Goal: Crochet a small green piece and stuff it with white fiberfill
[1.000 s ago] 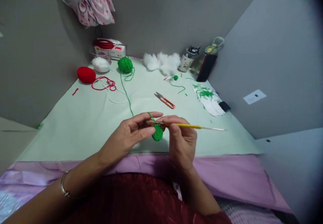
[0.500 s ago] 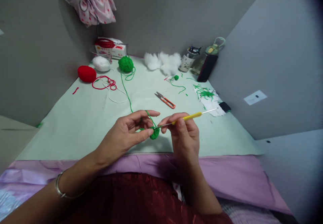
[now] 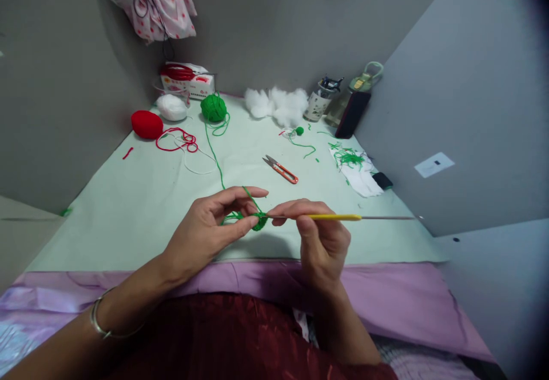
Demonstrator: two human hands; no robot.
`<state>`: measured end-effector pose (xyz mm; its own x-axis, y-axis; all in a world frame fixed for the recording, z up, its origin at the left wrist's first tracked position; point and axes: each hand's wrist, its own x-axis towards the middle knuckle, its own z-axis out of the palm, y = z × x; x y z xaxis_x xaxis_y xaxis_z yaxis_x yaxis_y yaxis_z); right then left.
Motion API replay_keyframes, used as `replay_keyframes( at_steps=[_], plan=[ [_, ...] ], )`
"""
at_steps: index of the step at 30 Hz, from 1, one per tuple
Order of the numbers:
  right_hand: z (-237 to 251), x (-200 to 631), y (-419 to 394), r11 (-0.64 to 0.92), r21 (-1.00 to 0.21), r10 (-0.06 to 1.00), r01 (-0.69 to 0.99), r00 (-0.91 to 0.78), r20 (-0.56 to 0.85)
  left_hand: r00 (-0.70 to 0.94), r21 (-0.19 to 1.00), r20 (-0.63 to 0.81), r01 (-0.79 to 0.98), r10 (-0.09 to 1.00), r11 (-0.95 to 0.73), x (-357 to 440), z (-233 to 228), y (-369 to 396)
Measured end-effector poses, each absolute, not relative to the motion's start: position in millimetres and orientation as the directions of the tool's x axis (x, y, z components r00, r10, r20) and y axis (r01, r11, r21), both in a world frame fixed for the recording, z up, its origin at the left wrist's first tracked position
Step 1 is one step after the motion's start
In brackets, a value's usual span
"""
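My left hand [image 3: 210, 228] pinches a small green crocheted piece [image 3: 259, 222] above the pale green table [image 3: 141, 208]. A green strand [image 3: 217, 163] runs over my forefinger back to the green yarn ball [image 3: 213, 107]. My right hand [image 3: 319, 237] grips a yellow-handled crochet hook [image 3: 338, 217], lying nearly level, its tip at the green piece and its metal end pointing right. The two hands almost touch at the piece.
Orange snips [image 3: 281, 170] lie just beyond my hands. Red yarn [image 3: 146, 124], white yarn [image 3: 171, 107], a box [image 3: 189, 86], white stuffing [image 3: 278, 106], a jar [image 3: 319, 104], a bottle [image 3: 355, 91] and green scraps on paper [image 3: 354, 166] line the back and right. Grey walls enclose the table.
The hook swung from tilted up-right to nearly level and slid right. The green piece has turned edge-on and looks smaller between my left fingers. My left hand stayed put.
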<state>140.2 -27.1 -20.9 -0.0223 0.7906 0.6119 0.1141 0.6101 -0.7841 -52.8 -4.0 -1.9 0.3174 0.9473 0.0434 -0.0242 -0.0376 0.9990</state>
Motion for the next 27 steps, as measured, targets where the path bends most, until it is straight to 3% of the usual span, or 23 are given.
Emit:
replay_keyframes(
  at_steps=[2, 8, 12, 13, 15, 17, 19, 21, 27],
  plan=[
    [-23, 140, -25, 0.668, -0.724, 0.742, 0.173, -0.069, 0.667, 0.294, 0.998, 0.055, -0.005, 0.954, -0.056, -52, -3, -5],
    [-37, 132, -26, 0.813, -0.379, 0.493, 0.441, -0.176, 0.852, 0.215, 0.996, 0.055, -0.082, 0.975, -0.038, -47, -4, -8],
    [-40, 127, -31, 0.737, -0.248, 0.465, 0.629, -0.206, 0.861, 0.328, 0.919, -0.091, -0.337, 0.94, 0.207, -45, -7, -6],
    [-38, 126, -31, 0.734, -0.259, 0.47, 0.628, -0.195, 0.861, 0.376, 0.876, -0.134, -0.387, 0.917, 0.287, -46, -7, -5],
    [-34, 126, -29, 0.758, -0.4, 0.516, 0.515, -0.098, 0.851, 0.428, 0.809, -0.185, -0.445, 0.885, 0.385, -48, -8, -3],
    [-29, 125, -26, 0.747, -0.595, 0.612, 0.298, 0.044, 0.79, 0.418, 0.801, -0.179, -0.464, 0.891, 0.379, -50, -7, -2],
    [-26, 123, -23, 0.691, -0.714, 0.701, 0.113, 0.139, 0.7, 0.399, 0.832, -0.14, -0.449, 0.906, 0.327, -50, -6, -2],
    [-24, 121, -21, 0.659, -0.751, 0.738, 0.045, 0.152, 0.657, 0.395, 0.866, -0.109, -0.412, 0.912, 0.282, -50, -5, -2],
    [-25, 118, -26, 0.606, -0.794, 0.779, 0.05, 0.161, 0.606, 0.363, 0.943, -0.053, -0.287, 0.93, 0.166, -55, -10, -1]
  ],
)
